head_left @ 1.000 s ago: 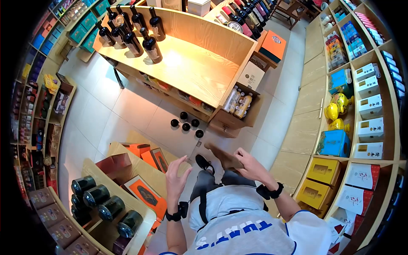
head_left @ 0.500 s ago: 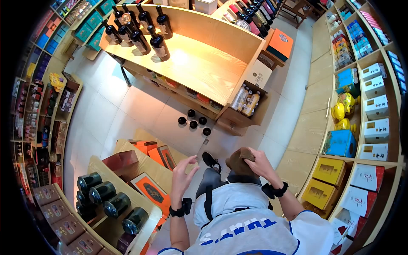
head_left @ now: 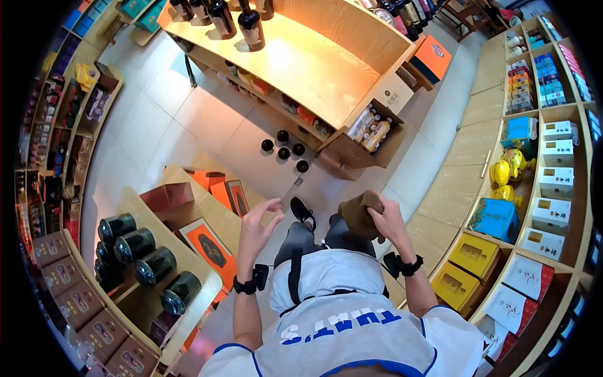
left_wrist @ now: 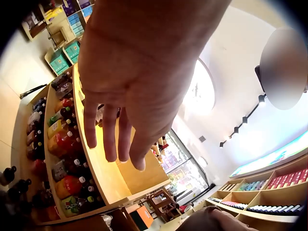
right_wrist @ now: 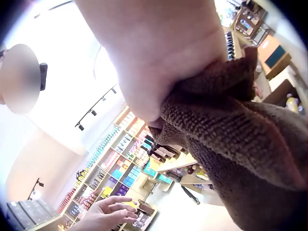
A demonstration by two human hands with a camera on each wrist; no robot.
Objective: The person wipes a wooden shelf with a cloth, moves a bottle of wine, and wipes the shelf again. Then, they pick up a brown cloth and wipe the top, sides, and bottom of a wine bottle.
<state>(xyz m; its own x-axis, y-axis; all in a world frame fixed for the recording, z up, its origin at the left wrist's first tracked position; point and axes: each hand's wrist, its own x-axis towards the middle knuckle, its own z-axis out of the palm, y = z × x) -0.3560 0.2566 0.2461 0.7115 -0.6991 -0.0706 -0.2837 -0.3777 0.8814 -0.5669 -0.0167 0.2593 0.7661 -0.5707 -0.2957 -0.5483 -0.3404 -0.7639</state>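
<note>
A brown terry towel (head_left: 359, 217) hangs bunched in front of the person's right thigh. My right hand (head_left: 391, 225) grips it from above, and in the right wrist view the folded towel (right_wrist: 226, 139) drapes down below the palm. My left hand (head_left: 256, 231) is held in the air at about the same height, fingers spread and loosely bent, with nothing in it. In the left wrist view the left hand's fingers (left_wrist: 110, 137) point down, apart from one another. Several dark bottles (head_left: 284, 152) stand on the floor ahead, seen from above.
Ahead stands a wooden display shelf (head_left: 308, 69) with dark wine bottles (head_left: 251, 31) on its left end. A carton (head_left: 352, 151) of drink bottles sits at its right corner. Dark green canisters (head_left: 144, 245) and orange boxes (head_left: 210, 242) fill the low stand at left; shelving with boxes (head_left: 468, 264) lines the right.
The towel has gone from hanging out long beside the right hand to a bunched shape nearer the body. The left hand stays raised with nothing in it. The head view has tilted down.
</note>
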